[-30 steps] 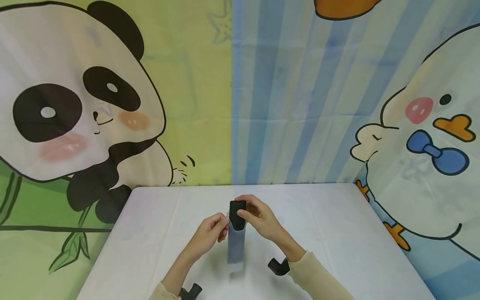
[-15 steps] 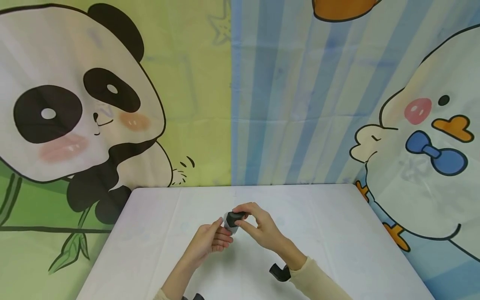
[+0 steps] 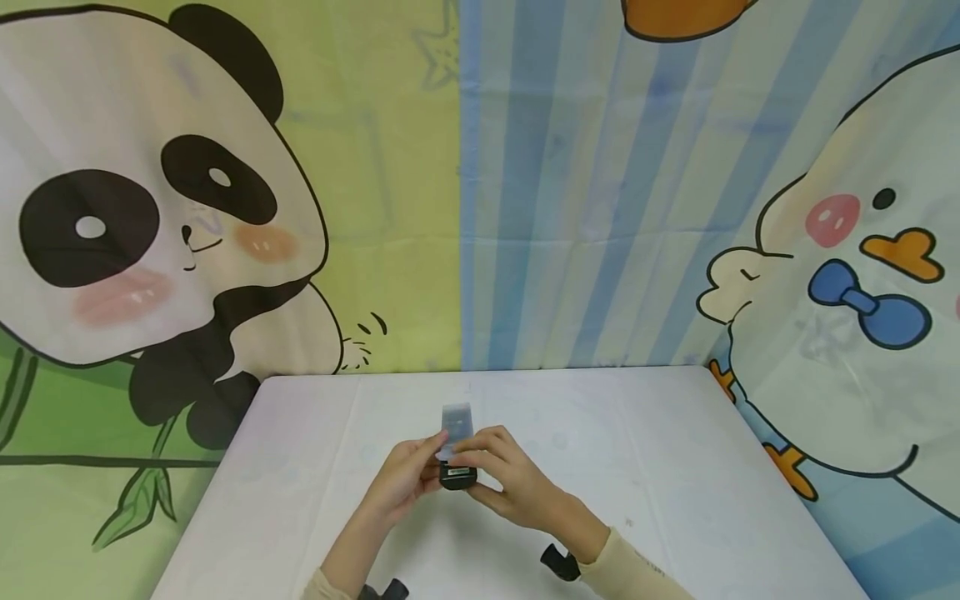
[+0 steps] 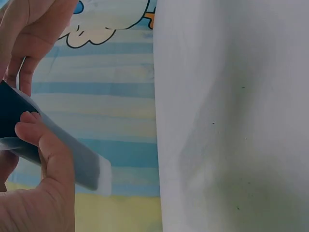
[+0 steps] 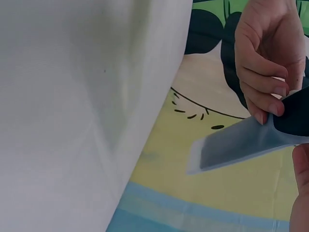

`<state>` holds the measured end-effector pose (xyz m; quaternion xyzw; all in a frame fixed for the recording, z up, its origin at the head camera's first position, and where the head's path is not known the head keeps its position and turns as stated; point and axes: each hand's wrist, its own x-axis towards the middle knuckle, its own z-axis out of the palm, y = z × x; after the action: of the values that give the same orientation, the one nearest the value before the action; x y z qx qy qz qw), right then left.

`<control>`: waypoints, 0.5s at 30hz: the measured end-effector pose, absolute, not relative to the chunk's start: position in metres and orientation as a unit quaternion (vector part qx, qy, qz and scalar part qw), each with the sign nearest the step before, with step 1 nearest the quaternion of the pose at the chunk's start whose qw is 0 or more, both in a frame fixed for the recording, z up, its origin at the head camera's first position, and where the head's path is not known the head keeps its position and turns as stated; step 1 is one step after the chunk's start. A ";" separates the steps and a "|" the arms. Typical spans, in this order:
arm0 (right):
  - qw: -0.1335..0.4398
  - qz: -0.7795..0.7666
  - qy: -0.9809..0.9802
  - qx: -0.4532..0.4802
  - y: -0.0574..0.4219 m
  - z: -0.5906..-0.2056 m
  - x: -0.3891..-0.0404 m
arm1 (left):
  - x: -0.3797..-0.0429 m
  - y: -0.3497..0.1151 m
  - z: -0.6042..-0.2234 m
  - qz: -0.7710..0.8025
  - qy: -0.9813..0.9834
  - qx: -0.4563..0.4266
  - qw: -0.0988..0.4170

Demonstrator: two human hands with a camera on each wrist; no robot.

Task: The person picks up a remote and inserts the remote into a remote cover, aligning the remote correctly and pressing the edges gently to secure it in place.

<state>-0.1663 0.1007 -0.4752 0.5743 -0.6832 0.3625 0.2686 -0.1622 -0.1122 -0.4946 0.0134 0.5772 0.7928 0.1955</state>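
Note:
Between both hands, raised over the table, is a flat item (image 3: 456,421) with a long translucent grey-blue body and a black end (image 3: 458,481). The black end faces me, bearing a small pale label; the translucent part points away. My left hand (image 3: 407,477) grips its left side, thumb along the body; in the left wrist view its fingertips (image 4: 32,124) lie on the dark part. My right hand (image 3: 521,481) holds it from the right, fingers over the top and thumb by the black end. In the right wrist view the translucent body (image 5: 234,142) slants down, with a paler tip.
A white-covered table (image 3: 600,433) lies beneath the hands. Near the right sleeve is a black curved piece (image 3: 559,563), partly covered by it. Another dark piece (image 3: 393,590) shows at the bottom edge by the left sleeve. A cartoon curtain (image 3: 570,183) hangs behind.
The black end was uppermost, with the body hanging down; the item has since been turned over, so that end now faces me. The left hand has opened and closed around its side.

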 end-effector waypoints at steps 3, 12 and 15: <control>0.260 0.353 -0.705 0.557 0.102 -0.480 -0.165 | -0.163 -0.112 -0.494 0.784 0.592 0.011 0.184; 0.201 0.376 -0.801 0.421 0.119 -0.502 -0.172 | -0.166 -0.110 -0.494 0.731 0.674 0.032 0.100; 0.152 0.440 -0.809 0.359 0.121 -0.501 -0.178 | -0.164 -0.108 -0.494 0.710 0.700 0.044 0.070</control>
<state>-0.1783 0.1208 -0.5012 0.3585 -0.8093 0.4399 0.1519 -0.1636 -0.1079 -0.4942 0.0436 0.6999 0.7095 0.0697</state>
